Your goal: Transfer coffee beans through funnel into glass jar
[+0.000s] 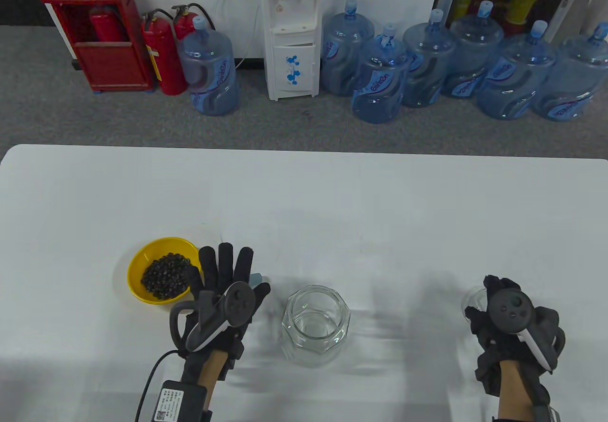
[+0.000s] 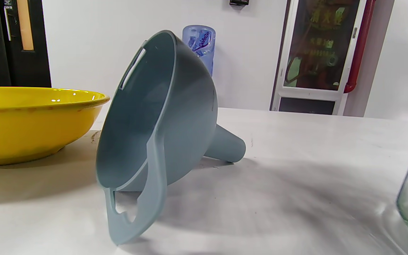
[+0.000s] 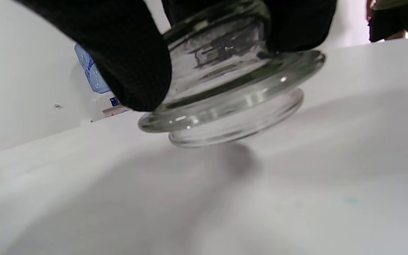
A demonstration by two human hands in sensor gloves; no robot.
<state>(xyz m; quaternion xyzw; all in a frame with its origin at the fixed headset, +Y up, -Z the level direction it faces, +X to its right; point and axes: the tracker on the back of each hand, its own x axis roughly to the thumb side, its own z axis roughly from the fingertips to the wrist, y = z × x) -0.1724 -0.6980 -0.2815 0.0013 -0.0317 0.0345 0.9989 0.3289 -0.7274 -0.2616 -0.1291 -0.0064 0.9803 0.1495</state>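
Funnel [image 2: 161,117], light stiff plastic best taken by its tabbed rim, lies tipped on the surface under the flat, spread left hand [image 1: 223,293], between bowl [image 1: 137,270] and jar [image 1: 316,324], while the right hand [image 1: 510,329] grips the fragile glass lid [image 3: 232,95].

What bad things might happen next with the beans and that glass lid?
The right hand holds the glass lid tilted just above the table; if the fingers slip, it could drop and chip. The funnel lies on its side beside the yellow bowl of coffee beans; the left hand reaching for it might bump the bowl and spill beans.
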